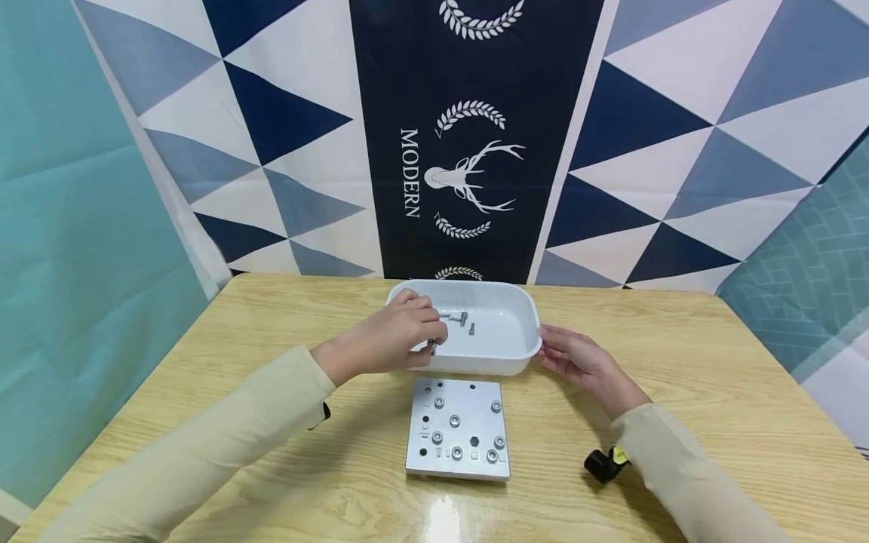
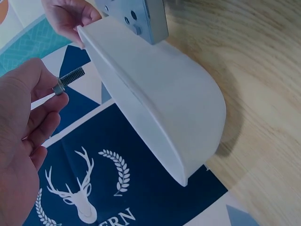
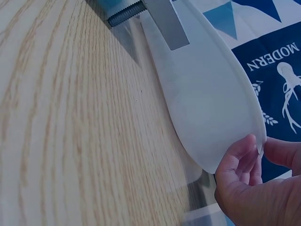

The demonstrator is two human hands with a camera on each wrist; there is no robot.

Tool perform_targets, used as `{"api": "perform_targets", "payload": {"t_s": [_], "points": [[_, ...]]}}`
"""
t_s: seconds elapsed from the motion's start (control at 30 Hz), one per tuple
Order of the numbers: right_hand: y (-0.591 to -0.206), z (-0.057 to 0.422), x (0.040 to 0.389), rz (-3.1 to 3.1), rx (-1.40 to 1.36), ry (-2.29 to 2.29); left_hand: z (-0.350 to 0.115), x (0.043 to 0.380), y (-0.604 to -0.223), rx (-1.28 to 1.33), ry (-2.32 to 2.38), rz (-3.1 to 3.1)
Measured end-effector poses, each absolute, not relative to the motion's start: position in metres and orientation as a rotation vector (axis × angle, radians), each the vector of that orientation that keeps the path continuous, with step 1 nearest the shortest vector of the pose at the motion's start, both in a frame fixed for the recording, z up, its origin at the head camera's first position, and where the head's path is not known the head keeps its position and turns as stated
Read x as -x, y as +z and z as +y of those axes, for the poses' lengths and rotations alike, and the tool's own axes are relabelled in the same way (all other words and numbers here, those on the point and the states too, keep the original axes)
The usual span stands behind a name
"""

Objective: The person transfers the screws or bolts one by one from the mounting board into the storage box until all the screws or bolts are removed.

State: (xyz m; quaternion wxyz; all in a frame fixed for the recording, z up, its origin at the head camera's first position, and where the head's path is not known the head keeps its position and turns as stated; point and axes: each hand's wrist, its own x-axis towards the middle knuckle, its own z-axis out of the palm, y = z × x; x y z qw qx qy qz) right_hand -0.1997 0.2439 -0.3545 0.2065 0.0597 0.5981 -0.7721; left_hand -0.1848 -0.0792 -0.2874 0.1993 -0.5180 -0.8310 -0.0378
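My left hand (image 1: 397, 335) is over the left front part of a white plastic tray (image 1: 475, 365). Between thumb and fingers it pinches a socket head bolt (image 2: 70, 81), whose threaded end points away from the fingertips in the left wrist view. At the tray's right end, my right hand (image 1: 577, 362) grips the rim between thumb and fingers, as the right wrist view (image 3: 256, 176) shows. Loose bolts (image 1: 464, 319) lie on the tray floor. In front of the tray sits a metal block (image 1: 468, 396) with several bolts seated in its top and some holes bare.
A small black cylindrical object (image 1: 601, 466) with a yellow part lies by the right forearm, partly hidden by the sleeve. Behind the wooden table (image 1: 292, 452) hangs a patterned cloth (image 1: 299, 188). A threaded shank (image 3: 127, 13) juts from the block's side in the right wrist view.
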Motion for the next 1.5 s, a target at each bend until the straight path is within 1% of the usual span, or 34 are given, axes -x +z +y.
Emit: {"api": "perform_targets", "payload": {"t_s": [0.5,1.17,1.5], "points": [[-0.360,0.245,0.194,1.666,-0.191,-2.134,-0.073,0.200,-0.289,1.420,-0.109,-2.427],[-0.356,0.244,0.196,1.664,-0.169,-2.155,-0.069,0.227,-0.273,1.376,-0.077,-2.494],[-0.357,0.245,0.198,1.651,-0.158,-2.169,-0.052,0.240,-0.265,1.386,-0.012,-2.592]]}}
